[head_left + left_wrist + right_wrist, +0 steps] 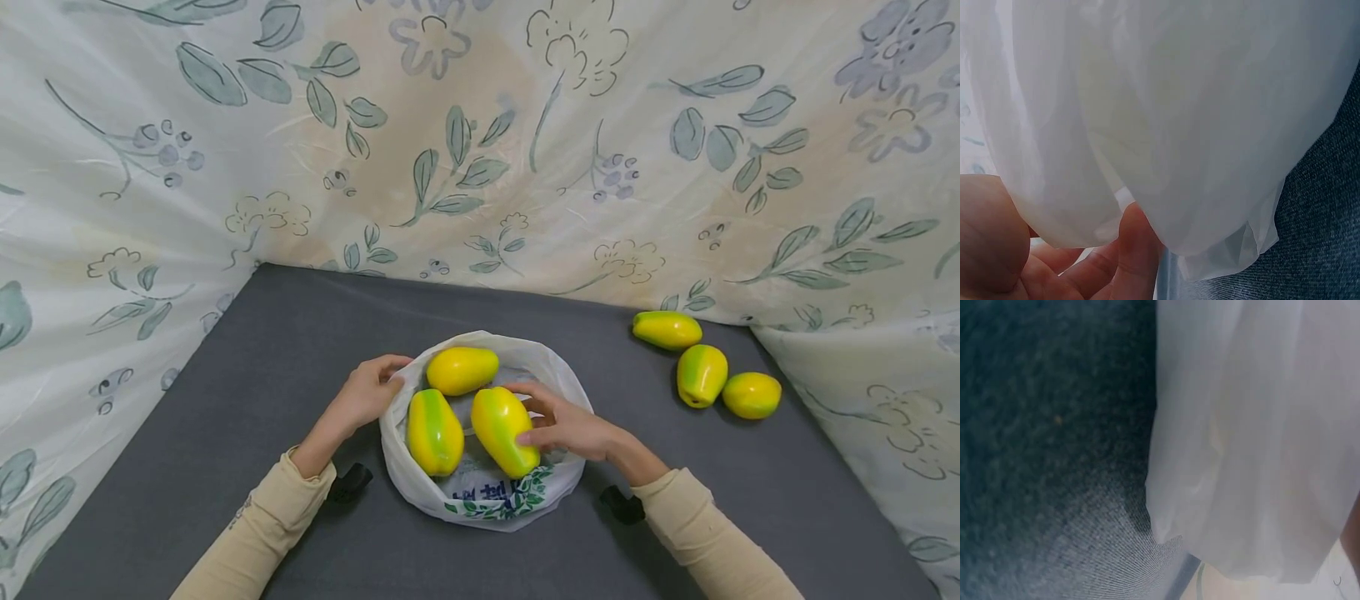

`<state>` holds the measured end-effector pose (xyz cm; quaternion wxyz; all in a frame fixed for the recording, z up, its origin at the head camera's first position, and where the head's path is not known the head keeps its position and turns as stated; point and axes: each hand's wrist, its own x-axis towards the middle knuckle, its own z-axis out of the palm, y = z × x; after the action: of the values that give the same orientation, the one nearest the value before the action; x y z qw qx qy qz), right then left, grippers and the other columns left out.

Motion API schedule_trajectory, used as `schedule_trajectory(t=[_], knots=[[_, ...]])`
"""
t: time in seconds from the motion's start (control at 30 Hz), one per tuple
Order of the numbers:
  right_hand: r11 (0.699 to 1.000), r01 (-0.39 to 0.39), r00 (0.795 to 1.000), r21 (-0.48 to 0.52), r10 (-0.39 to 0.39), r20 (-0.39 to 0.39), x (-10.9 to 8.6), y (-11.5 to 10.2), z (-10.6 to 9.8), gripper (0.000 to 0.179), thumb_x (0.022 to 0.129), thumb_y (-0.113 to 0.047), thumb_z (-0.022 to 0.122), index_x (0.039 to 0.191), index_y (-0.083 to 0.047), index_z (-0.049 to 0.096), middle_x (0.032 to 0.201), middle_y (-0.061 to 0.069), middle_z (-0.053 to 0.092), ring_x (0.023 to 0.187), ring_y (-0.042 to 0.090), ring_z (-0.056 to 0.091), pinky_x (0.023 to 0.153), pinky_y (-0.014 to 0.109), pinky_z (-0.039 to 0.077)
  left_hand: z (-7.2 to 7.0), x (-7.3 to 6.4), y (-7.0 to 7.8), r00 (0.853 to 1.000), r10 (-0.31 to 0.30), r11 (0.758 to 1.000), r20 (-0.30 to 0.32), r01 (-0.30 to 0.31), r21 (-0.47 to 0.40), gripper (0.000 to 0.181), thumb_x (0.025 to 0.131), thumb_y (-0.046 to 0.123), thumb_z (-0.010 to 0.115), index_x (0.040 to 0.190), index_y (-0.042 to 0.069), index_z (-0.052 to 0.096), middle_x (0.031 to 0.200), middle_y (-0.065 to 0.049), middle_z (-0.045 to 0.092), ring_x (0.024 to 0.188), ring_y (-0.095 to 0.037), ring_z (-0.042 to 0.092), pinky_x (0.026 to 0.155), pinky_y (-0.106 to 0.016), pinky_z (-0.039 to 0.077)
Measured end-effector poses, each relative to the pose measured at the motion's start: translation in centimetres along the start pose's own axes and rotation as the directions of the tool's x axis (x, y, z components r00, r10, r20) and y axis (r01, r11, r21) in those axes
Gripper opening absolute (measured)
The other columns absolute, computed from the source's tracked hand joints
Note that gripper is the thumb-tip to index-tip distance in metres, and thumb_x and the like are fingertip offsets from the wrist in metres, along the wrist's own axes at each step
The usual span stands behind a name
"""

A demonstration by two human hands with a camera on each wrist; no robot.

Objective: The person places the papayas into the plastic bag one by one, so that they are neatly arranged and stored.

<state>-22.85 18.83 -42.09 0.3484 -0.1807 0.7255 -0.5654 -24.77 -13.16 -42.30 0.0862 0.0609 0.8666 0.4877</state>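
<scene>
A white plastic bag [408, 493] with green leaf print and dark lettering stands wide open in the head view. Two yellow-green papayas lie inside it, one at the back [462, 371] and one at the left [435, 433]. My right hand [570, 427] reaches over the bag's right rim and grips a third papaya [501, 425] from its right side, thumb in front. At the left rim, my left hand [367, 390] holds the bag's edge; the left wrist view shows its fingers [1138, 240] and thumb about the thin plastic. The right wrist view shows mostly the bag's outer wall [1254, 437].
Beyond the bag on the right, three more papayas lie close together: one at the back [667, 330], one in the middle [702, 377] and one rightmost [752, 395]. Dark grey cloth [300, 333] covers the table. Floral-patterned fabric [480, 200] rises behind and at both sides.
</scene>
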Motion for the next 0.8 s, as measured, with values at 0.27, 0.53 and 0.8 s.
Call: schedule_trajectory(t=[0.27, 0.53, 0.8], knots=[[0.997, -0.078, 0.993, 0.022, 0.076, 0.091, 0.19, -0.13, 0.10, 0.073, 0.090, -0.018, 0.065, 0.149, -0.020, 0.023, 0.139, 0.017, 0.032, 0.114, 0.035, 0.047, 0.087, 0.047, 0.047, 0.04, 0.01, 0.20, 1.000, -0.012, 1.000, -0.004, 0.012, 0.008, 0.035, 0.097, 0.006, 0.051, 0.132, 0.004, 0.054, 0.107, -0.015, 0.061, 0.083, -0.022, 0.058, 0.068, -0.033, 0.050], [0.995, -0.096, 0.980, 0.022, 0.090, 0.179, 0.54, -0.08, 0.16, 0.070, 0.090, -0.018, 0.065, 0.148, -0.018, 0.025, 0.139, 0.015, 0.034, 0.115, 0.034, 0.047, 0.088, 0.044, 0.047, 0.08, -0.04, 0.25, 1.000, -0.022, 1.000, -0.006, 0.022, 0.011, 0.035, 0.097, 0.006, 0.051, 0.132, 0.003, 0.054, 0.108, -0.016, 0.061, 0.086, -0.023, 0.059, 0.072, -0.035, 0.050], [0.994, -0.105, 0.965, 0.008, 0.100, 0.241, 0.79, -0.20, 0.37, 0.071, 0.090, -0.019, 0.066, 0.148, -0.016, 0.025, 0.143, 0.013, 0.035, 0.118, 0.030, 0.047, 0.090, 0.042, 0.045, 0.07, -0.10, 0.24, 1.000, -0.019, 1.000, -0.015, 0.019, 0.022, 0.035, 0.097, 0.007, 0.051, 0.132, 0.003, 0.054, 0.112, -0.017, 0.061, 0.090, -0.025, 0.059, 0.075, -0.038, 0.050]])
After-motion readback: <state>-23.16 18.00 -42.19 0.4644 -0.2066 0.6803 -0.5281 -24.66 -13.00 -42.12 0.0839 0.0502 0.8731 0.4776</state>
